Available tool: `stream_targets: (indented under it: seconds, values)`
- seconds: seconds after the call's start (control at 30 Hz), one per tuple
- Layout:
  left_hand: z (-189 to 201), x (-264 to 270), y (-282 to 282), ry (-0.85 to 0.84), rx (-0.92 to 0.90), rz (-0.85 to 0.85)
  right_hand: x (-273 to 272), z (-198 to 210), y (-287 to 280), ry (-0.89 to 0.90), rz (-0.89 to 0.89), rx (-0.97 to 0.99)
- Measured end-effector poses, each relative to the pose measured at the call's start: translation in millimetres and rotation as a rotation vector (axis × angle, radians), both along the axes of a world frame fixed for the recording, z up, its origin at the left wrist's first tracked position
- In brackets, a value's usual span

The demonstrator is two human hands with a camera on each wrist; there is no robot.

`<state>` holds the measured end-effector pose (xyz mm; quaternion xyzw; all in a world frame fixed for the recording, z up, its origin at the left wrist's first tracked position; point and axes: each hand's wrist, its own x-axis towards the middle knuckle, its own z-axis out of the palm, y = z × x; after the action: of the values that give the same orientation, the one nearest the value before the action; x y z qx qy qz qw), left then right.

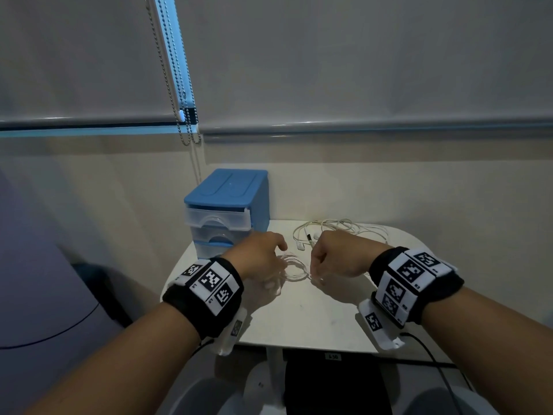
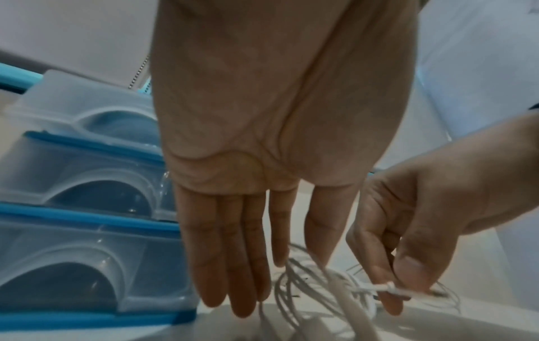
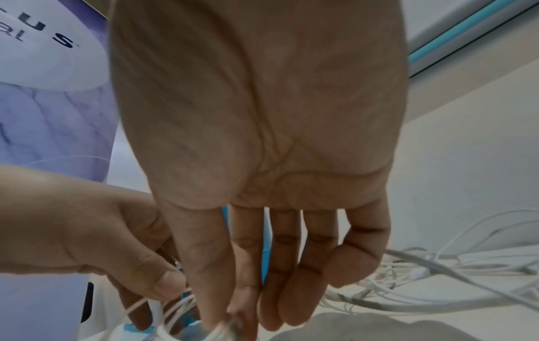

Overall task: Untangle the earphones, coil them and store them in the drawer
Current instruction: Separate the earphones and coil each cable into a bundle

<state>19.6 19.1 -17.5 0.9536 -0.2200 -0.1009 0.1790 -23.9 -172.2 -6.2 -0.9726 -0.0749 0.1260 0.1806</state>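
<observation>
Coiling is the step I am doing now. The earphones (image 1: 294,269) are lying in small white loops on the bench (image 1: 302,313), between my two hands and just in front of the blue drawer box (image 1: 227,211). My right hand (image 1: 338,254) is pinching a bit of the thin wire near the loops, thumb and finger pressed together on it. My left hand (image 1: 258,254) is hanging over the other side of the loops with its fingers (image 2: 233,265) straight and loose, holding nothing. A second bunch of white wires (image 1: 341,230) is lying farther back on the bench. All the drawers are looking closed.

I am thinking the next move needs care. I should be tucking the loose end in so the loops are not springing open. Then one hand must be pulling a drawer out while the other is lifting the coil in.
</observation>
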Motion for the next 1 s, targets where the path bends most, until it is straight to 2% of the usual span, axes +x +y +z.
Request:
stream_targets:
  seconds: [0.13,0.37,0.6,0.87,1.0]
  values:
    - [-4.6,0.6,2.5,-0.009,0.085,-0.028,1.5,1.8,3.6,-0.027,-0.021,0.026]
    - [-0.1,-6.2,-5.3,-0.022,0.073,-0.122,8.2,-4.0,9.5,-0.044,-0.026,-0.015]
    - [3.9,-7.7,-7.2,-0.028,0.169,-0.197,11.8,-12.0,15.7,-0.042,-0.013,-0.063]
    - [0.5,-7.8,5.4,-0.051,0.157,-0.268,7.0,-16.3,21.0,-0.047,0.042,-0.044]
    - [1.8,-7.4,8.6,0.000,0.141,-0.270,4.4,-13.1,19.9,-0.049,0.043,-0.024]
